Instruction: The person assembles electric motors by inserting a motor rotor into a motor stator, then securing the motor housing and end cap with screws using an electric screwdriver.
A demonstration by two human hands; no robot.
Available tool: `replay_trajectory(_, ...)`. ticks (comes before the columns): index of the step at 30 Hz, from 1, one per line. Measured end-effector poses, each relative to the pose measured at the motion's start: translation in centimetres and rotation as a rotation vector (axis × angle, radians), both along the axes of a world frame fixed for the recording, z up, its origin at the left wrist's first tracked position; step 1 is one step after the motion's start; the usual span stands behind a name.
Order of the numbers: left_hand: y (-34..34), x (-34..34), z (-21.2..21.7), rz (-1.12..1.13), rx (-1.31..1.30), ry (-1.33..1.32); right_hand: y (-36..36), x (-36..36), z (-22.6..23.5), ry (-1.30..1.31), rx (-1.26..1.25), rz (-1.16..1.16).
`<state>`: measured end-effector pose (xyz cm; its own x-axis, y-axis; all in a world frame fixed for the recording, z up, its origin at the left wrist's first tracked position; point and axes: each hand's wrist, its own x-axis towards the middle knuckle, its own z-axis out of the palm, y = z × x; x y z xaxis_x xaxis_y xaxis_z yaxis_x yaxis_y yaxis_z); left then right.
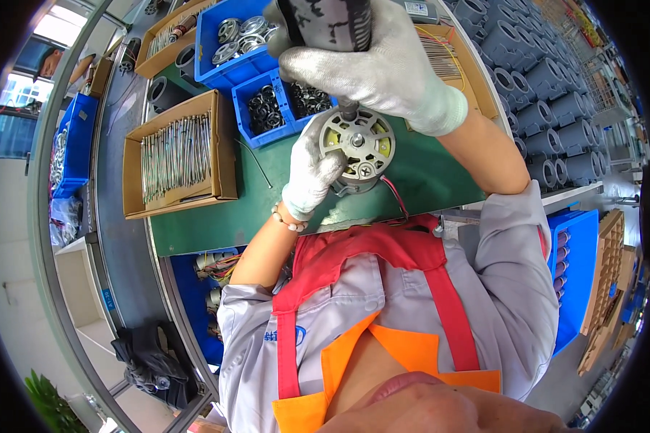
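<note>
A round electric motor [369,155] with a slotted silver end cover and a central shaft rests on the green bench top [260,209]. Red and dark wires trail from its lower right side. My left hand [312,173], in a white glove, is closed round the motor's left side. Above it, my gloved right hand [393,72] grips a dark power screwdriver [330,25] with worn patches. The tool's lower end [349,110] comes down at the motor's far rim; the exact contact with a screw is too small to tell.
On the left stands a cardboard box of long metal rods [177,155]. Behind the motor are blue bins of black rings [265,110] and silver metal covers [242,40]. Another rod box [440,54] lies far right. Grey cylindrical housings [545,86] are stacked beyond the bench's right edge.
</note>
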<state>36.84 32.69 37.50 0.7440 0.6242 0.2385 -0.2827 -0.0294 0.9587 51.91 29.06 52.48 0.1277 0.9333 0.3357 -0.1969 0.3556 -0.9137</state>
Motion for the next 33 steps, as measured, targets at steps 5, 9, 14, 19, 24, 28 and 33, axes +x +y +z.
replay_trajectory(5, -0.4, -0.4, -1.6, 0.051, -0.075, -0.074, -2.6, 0.0, 1.5, -0.228, 0.107, 0.019)
replay_trajectory(9, 2.0, 1.2, -2.8, 0.137, 0.515, 0.251, -5.0, -2.0, -1.2, -0.244, 0.154, -0.019)
replay_trajectory(14, 2.0, 1.3, -2.8, 0.151, 0.407, 0.198, -5.0, -1.5, -1.5, -0.385, 0.183, -0.026)
replay_trajectory(19, 1.6, 1.4, -2.7, 0.190, 0.265, 0.124, -4.7, -1.8, -1.9, -0.261, 0.189, -0.015)
replay_trajectory(24, 1.2, 1.1, -2.8, 0.271, 0.117, 0.046, -3.8, -1.3, -0.7, -0.114, 0.129, 0.123)
replay_trajectory(28, -0.7, 0.0, -0.3, 0.053, 0.024, -0.076, -1.5, 0.1, 1.8, 0.072, 0.095, 0.041)
replay_trajectory(33, -0.5, 0.2, -1.4, 0.084, -0.034, -0.048, 0.5, 0.9, -1.2, -0.254, 0.179, -0.132)
